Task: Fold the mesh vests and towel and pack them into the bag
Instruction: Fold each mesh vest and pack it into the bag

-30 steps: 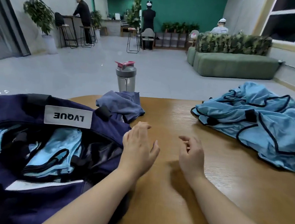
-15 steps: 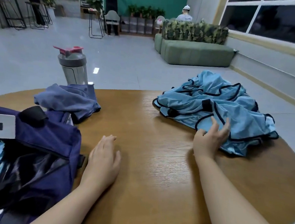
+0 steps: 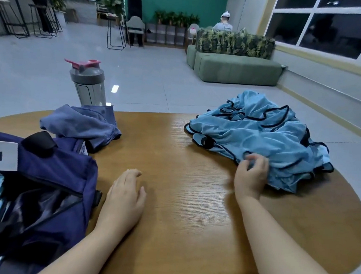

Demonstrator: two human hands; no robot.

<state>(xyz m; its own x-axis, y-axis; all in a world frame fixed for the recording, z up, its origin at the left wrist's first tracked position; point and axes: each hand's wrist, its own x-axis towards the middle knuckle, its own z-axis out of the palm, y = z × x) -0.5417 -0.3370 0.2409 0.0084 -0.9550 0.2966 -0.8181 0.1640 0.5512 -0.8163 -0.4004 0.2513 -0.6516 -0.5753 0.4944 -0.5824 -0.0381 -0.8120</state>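
Right hand (image 3: 250, 178): fingers curled, pinching the near edge of the light blue mesh vests (image 3: 262, 135).
Left hand (image 3: 125, 194): flat on the tabletop (image 3: 182, 202), fingers straight, holding nothing, just beside the bag (image 3: 47, 182).
Mesh vests: a messy pile by the far right edge.
Bag: dark blue, open, at the left edge, blue cloth inside.
Towel (image 3: 82, 122): crumpled at the far edge, touching the bag.
Bottle (image 3: 88, 83): upright behind the towel.
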